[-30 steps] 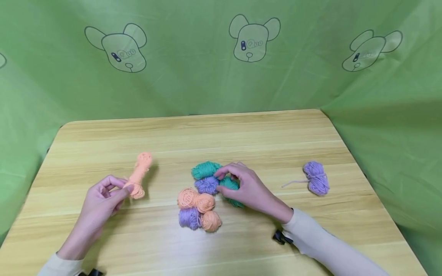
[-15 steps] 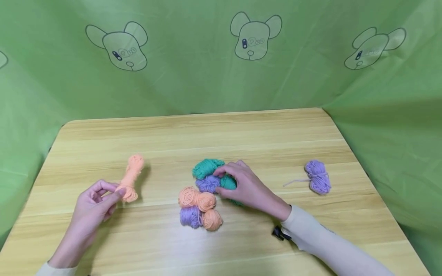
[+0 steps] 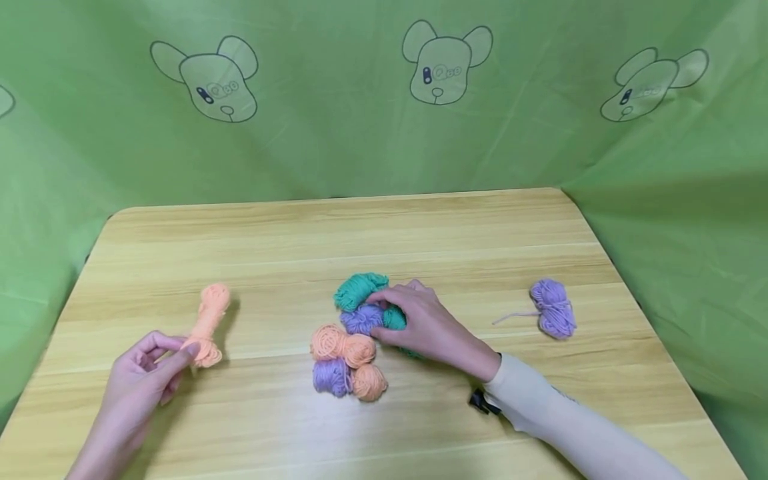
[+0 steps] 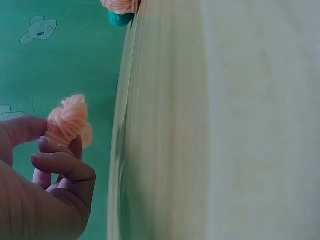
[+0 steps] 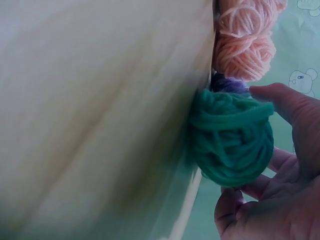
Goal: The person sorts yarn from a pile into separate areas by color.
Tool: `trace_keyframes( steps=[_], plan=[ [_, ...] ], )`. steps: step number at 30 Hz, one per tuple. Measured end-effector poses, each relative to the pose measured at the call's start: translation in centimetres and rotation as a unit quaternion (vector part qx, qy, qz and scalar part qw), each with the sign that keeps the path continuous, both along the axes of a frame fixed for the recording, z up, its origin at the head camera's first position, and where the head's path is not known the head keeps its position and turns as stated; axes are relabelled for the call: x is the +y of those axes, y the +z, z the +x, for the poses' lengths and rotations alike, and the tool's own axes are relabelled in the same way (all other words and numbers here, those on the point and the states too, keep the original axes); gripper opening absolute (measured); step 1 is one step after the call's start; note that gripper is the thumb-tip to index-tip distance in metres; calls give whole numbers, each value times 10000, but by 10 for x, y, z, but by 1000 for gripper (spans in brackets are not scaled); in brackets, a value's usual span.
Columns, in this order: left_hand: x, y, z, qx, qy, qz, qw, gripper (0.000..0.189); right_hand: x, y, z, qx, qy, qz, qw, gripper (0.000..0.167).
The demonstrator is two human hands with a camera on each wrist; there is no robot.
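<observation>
My left hand [image 3: 135,383] pinches one end of a peach skein of yarn [image 3: 211,313] between thumb and fingers, at the table's left; the left wrist view shows the same skein [image 4: 70,120] end-on. At mid-table my right hand [image 3: 429,327] curls thumb and index finger round the right end of a purple skein of yarn [image 3: 360,320]. One green skein [image 3: 360,291] lies just behind it. Another green skein [image 3: 393,318] sits under the right palm, partly hidden, and looks large in the right wrist view [image 5: 232,140].
In front of the right hand lie a peach skein [image 3: 328,342], a purple skein [image 3: 330,378] and a peach ball end [image 3: 369,382], packed together. Far right, a purple skein [image 3: 555,308] trails a loose strand. Green printed cloth [image 3: 336,147] surrounds the wooden table [image 3: 456,220].
My left hand has moved left and toward me with the peach skein. The right hand has shifted slightly left, closer round the purple skein, covering more of the green one.
</observation>
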State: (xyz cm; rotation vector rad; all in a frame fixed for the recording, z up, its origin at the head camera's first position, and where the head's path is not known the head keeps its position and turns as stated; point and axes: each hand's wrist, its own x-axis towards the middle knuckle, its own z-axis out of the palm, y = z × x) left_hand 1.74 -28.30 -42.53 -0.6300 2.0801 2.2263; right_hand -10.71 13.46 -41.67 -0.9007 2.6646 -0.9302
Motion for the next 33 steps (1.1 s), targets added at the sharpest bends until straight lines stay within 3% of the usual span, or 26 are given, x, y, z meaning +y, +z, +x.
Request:
trace_keyframes(
  steps=[17, 33],
  plan=[
    [-15, -2, 8, -377, 245, -197, 9988, 14, -3, -6, -3, -200, 67, 42, 9998, 45],
    [-22, -5, 9, -1047, -82, -746, 9917, 14, -5, -5, -10, -451, -127, 54, 9989, 33]
  ],
)
